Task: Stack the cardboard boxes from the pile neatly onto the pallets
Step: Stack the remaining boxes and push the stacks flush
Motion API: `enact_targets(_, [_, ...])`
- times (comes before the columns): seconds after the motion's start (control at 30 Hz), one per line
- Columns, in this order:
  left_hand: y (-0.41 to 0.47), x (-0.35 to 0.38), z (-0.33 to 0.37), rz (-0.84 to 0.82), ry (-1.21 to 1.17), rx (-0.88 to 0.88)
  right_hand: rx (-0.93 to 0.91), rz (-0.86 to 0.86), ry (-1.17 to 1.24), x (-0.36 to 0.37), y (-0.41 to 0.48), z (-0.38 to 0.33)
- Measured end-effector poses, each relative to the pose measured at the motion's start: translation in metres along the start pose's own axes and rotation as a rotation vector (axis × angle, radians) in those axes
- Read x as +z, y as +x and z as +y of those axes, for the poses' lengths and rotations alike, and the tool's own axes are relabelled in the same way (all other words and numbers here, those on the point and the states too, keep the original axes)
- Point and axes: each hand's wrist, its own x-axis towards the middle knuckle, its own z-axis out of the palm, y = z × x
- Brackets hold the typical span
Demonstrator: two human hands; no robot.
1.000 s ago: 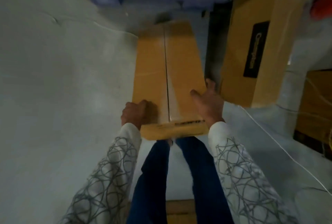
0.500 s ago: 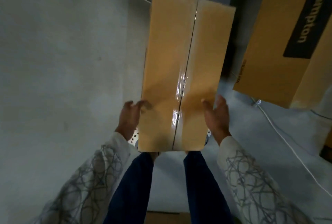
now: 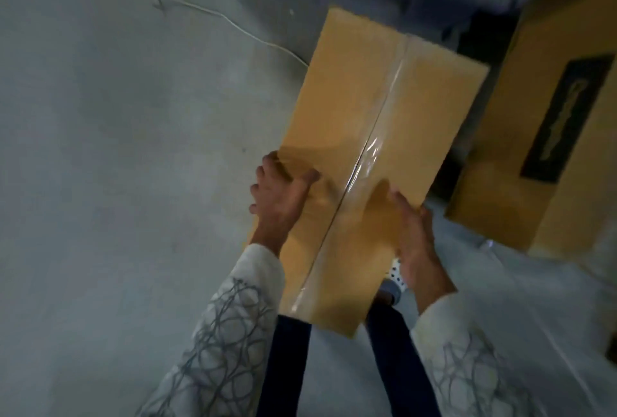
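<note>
Head view: taped cardboard box swung right; left hand and right hand gripped its sides; carry underway, unplaced.

Tan cardboard over a pale grey floor

The cardboard box in the middle is showing plain yellow-tan, with a clear, glossy tape strip shining along its centre seam. On the right, a second box is showing the same tan and carrying a black label panel, its lettering too blurred to read. At the near edge the sleeves are showing off-white with looping grey lines, and the trousers between them are reading dark navy. A white shoe with black dots is peeking out. The floor is showing pale grey, with a white cord crossing it far left.
</note>
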Motion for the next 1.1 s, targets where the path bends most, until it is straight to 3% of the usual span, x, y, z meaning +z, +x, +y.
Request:
enact_targets(0.2, [-0.127,-0.213,0.054,0.280,0.071,0.254,0.096,-0.229,-0.201,0.027,-0.247,-0.096])
enact_targets(0.4, [-0.256,-0.391,0.033,0.618,-0.055,0.230,0.059,-0.415,-0.427,0.074,-0.436,-0.132])
enact_targets(0.53, [-0.312,-0.467,-0.022,0.839,-0.042,0.137,0.025,-0.579,-0.577,0.126,-0.518,-0.103])
enact_targets(0.67, [-0.339,-0.528,-0.072,0.985,-0.014,0.028,0.135,-0.700,-0.659,0.185,-0.579,-0.054])
enact_targets(1.1, [-0.296,-0.693,-0.212,1.142,0.002,-0.466,0.346,-0.754,-1.128,0.392,-0.680,0.068])
